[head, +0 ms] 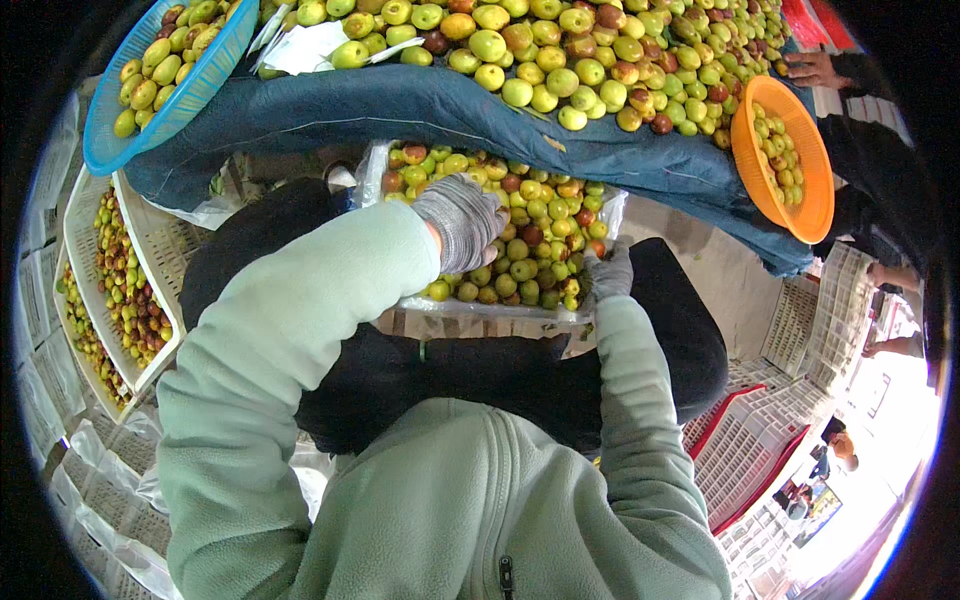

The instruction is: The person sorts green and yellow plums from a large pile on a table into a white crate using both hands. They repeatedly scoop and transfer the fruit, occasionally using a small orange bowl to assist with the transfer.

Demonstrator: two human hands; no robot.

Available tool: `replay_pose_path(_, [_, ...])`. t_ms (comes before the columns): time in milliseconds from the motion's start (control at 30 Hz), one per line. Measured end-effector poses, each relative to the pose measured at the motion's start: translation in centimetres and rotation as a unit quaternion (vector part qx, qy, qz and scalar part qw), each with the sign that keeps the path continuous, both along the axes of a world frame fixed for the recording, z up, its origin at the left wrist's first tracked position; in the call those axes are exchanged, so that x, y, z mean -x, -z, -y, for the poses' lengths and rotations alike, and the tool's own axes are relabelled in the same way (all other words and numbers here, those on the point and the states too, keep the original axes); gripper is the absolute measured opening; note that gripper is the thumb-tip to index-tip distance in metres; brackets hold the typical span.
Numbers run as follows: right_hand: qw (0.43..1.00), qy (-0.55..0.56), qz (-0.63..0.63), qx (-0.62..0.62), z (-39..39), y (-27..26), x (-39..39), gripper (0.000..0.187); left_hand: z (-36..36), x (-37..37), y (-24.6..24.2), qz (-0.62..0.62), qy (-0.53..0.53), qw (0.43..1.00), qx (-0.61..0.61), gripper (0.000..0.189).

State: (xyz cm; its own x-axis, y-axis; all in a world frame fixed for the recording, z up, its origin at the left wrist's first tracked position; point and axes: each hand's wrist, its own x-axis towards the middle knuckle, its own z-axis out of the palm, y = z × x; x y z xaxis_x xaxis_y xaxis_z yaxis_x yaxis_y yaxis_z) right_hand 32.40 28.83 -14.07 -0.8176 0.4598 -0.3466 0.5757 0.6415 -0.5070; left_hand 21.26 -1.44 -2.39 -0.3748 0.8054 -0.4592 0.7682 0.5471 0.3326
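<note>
A crate (495, 309) lined with clear plastic sits between my knees, full of green, yellow and reddish-brown jujubes (525, 225). My left hand (461, 223), in a grey knit glove with bare fingertips showing, is over the fruit in the crate's left half. Its fingers curl downward, and whatever may be under them is hidden. At the crate's right edge is my right hand (611, 270), also gloved in grey. Its fingers point away from me beside the outermost jujubes, and their grip is unclear.
Beyond the crate, a blue cloth edge (420, 101) borders a large heap of jujubes (570, 67). A blue basket (105, 142) and an orange basket (816, 180) stand at its ends. White crates (180, 330) of fruit lie left. Another person's hand (814, 71) shows at upper right.
</note>
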Motion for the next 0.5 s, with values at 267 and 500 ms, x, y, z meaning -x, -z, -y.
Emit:
replay_pose_path(267, [0.995,-0.08,-0.023,-0.057,3.8,-4.0,2.6,0.042,-2.3,-2.0,3.7,0.045,-0.029,0.998,-0.028,0.046])
replay_pose_path(500, [0.923,-0.312,-0.21,0.078,10.0,-11.8,1.7,0.044,-3.5,-2.6,2.4,0.399,-0.301,0.825,-0.264,0.047])
